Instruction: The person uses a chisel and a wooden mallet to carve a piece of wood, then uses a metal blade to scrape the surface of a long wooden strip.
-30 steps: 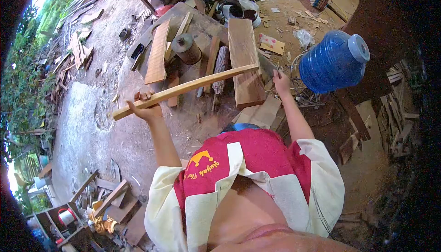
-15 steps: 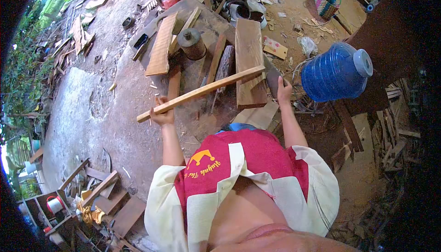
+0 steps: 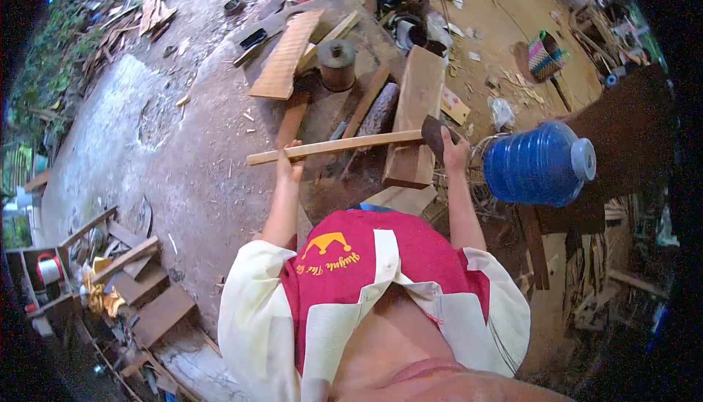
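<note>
A long, thin wooden strip [image 3: 351, 143] lies crosswise in front of me, above the work board. Near its left end my left hand [image 3: 291, 162] is closed round it. My right hand [image 3: 455, 149] is closed on a dark flat piece [image 3: 433, 135] at the strip's right end; whether the blade-like piece touches the strip is hard to tell. Under the strip's right part stands a thick wooden block [image 3: 416, 109].
A rusty metal canister [image 3: 337, 65], a ridged plank [image 3: 291, 54] and a dark rough log [image 3: 381, 113] lie on the board ahead. A blue water jug [image 3: 531, 164] is at the right, and a woven basket [image 3: 545, 58] stands behind it. Scrap wood [image 3: 162, 314] lies at lower left.
The strip has turned closer to level. The dark flat piece in my right hand now stands at the strip's right end. The view has shifted, moving the board's items to the right.
</note>
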`<move>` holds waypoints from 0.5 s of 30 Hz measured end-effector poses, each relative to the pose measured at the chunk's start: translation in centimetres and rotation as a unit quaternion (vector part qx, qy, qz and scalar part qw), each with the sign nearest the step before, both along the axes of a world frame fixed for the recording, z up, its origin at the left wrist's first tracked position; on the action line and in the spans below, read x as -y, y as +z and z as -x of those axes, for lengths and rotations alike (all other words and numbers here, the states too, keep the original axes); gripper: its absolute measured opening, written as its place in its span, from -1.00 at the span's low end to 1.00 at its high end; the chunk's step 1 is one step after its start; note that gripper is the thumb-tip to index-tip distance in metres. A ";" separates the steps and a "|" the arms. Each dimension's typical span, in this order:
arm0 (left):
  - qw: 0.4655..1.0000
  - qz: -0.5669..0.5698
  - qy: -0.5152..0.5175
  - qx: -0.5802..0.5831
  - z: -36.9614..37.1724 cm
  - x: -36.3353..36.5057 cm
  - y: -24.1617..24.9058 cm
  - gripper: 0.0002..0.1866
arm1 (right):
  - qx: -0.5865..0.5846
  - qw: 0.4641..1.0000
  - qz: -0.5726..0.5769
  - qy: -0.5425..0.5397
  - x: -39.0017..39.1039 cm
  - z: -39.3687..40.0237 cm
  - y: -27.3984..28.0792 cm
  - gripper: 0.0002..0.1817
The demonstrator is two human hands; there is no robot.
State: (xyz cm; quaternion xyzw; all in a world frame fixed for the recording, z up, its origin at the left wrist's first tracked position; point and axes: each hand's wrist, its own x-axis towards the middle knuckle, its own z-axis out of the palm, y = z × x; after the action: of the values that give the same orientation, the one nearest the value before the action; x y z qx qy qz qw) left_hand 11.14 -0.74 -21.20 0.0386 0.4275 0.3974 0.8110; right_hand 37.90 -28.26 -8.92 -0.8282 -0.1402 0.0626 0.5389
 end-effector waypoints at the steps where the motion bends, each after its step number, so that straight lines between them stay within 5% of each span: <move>1: 1.000 -0.002 0.007 -0.001 0.1 -0.4 -0.6 -0.68 | -0.028 0.997 -0.032 0.063 -1.3 0.1 -0.1 -0.60; 3: 0.999 -0.004 -0.047 -0.011 0.2 -0.7 -1.8 -0.64 | -0.093 0.978 -0.105 0.154 -4.4 1.3 -0.2 -0.75; 6: 0.989 0.069 -0.088 -0.093 -0.1 -0.3 -0.5 -0.61 | -0.081 0.957 -0.055 0.274 -8.7 2.9 0.9 -0.78; 8: 0.982 0.052 -0.109 -0.143 0.3 0.9 1.2 -0.66 | 0.084 0.907 0.075 0.406 -11.4 4.2 3.9 -0.79; 10: 0.989 0.114 -0.042 -0.089 0.7 0.9 -0.1 -0.71 | 0.123 0.897 0.018 0.425 -13.9 5.0 3.7 -0.78; 15: 0.986 0.062 -0.137 -0.077 3.2 1.3 -2.2 -0.72 | 0.102 0.906 -0.019 0.409 -18.2 6.2 0.7 -0.77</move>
State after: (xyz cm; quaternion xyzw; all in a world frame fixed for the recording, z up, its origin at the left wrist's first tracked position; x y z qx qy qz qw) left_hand 7.93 -2.06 -23.40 0.0768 0.5030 0.2507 0.8235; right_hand 31.66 -10.05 -8.23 -0.6895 -0.5226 0.1899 0.4641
